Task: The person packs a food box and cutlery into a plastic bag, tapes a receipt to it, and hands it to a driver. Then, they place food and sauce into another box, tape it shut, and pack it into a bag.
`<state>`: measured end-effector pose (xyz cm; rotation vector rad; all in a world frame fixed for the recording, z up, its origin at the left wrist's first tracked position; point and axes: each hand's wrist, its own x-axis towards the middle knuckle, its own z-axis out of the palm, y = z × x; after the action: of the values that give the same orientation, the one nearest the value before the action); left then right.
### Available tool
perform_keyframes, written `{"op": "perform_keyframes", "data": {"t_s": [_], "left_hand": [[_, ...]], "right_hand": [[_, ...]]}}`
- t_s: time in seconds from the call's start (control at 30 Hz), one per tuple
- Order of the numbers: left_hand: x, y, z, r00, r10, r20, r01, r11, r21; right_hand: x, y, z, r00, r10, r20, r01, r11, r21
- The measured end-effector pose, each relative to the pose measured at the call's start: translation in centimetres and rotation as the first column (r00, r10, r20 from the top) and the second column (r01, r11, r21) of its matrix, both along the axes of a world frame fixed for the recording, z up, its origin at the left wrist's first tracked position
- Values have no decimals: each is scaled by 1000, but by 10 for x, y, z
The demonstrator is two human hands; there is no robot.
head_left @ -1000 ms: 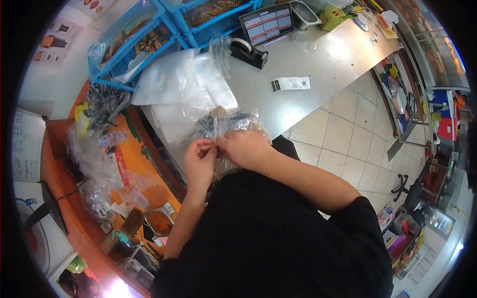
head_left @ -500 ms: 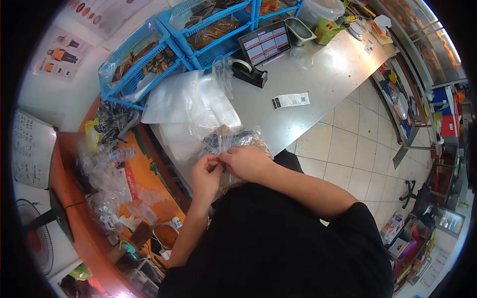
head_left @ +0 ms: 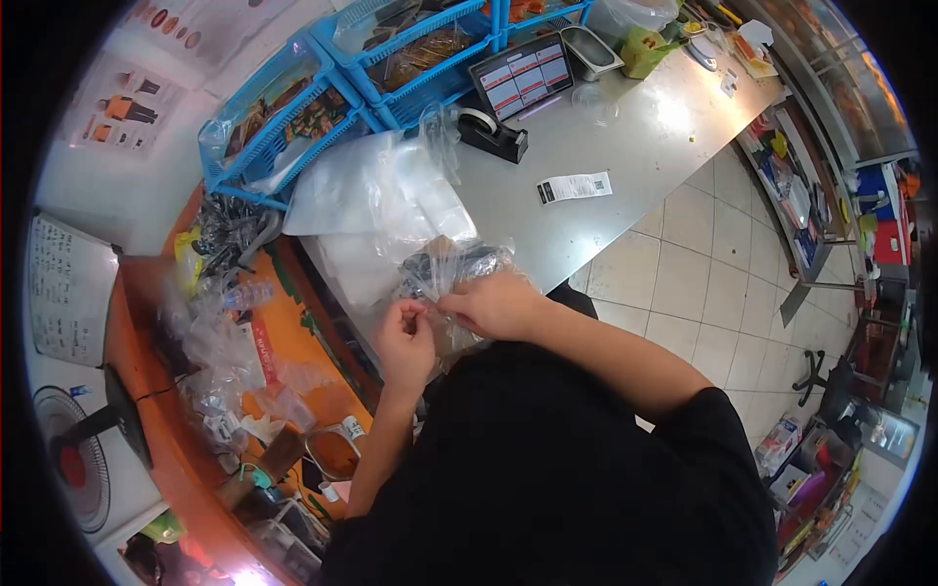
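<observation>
A clear plastic bag (head_left: pixel 459 264) with dark and brownish contents stands at the near edge of the metal table, close against my body. My right hand (head_left: pixel 496 307) is closed on the bag's gathered neck, thumb and fingers pressed together. Just left of it, my left hand (head_left: pixel 406 350) has thumb and forefinger pinched near the neck; what they hold is too small to make out. Beyond the bag lies a stack of flat clear plastic bags (head_left: pixel 342 190).
Blue baskets (head_left: pixel 342 107) of packed goods line the back left. On the metal table (head_left: pixel 528 230) are a tape dispenser (head_left: pixel 493 135), a printed receipt (head_left: pixel 575 188), a tablet (head_left: pixel 523 78) and a steel tray (head_left: pixel 592 51). An orange shelf (head_left: pixel 313 361) with crumpled plastic is at left.
My left hand has moved slightly away from my right hand, opening a small gap between them. My right hand stays at the bag's neck. The view has shifted a little.
</observation>
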<state>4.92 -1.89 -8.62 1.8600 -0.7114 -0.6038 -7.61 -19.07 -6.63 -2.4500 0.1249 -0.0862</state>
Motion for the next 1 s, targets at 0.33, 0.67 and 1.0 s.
{"op": "perform_keyframes", "data": {"t_s": [0.33,0.67,1.0], "left_hand": [[0,-7,32,930,292,-224,-270,955,127],[-81,-114,81,928,-282,245,62,763,643],[-125,-78,29,573,803,162,-818,573,50]], "right_hand": [[-17,-63,-8,955,-219,198,156,944,290],[-61,-291,-143,957,-201,-207,115,925,-363],[4,-245,-73,880,77,-469,349,564,748]]}}
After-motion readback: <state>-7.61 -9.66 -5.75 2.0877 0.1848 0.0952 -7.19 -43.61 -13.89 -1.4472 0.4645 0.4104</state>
